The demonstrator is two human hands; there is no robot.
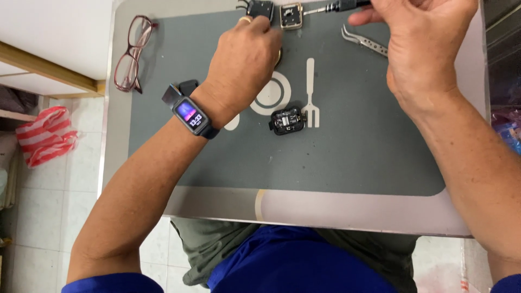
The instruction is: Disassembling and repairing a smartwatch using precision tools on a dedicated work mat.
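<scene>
My left hand (245,59) rests knuckles-up on a grey mat (347,152), fingers curled at a small black part (260,7) near the mat's far edge; what it grips is hidden. A dark smartwatch (191,114) sits on that wrist. My right hand (420,38) is closed around a slim screwdriver (332,7), whose tip points left at a square gold watch case (291,15). A black watch module (287,120) lies in the middle of the mat, beside a printed fork shape.
Metal tweezers (364,39) lie by my right hand. Red-framed glasses (132,53) sit at the table's left edge. A red-and-white striped bag (46,135) is on the tiled floor to the left.
</scene>
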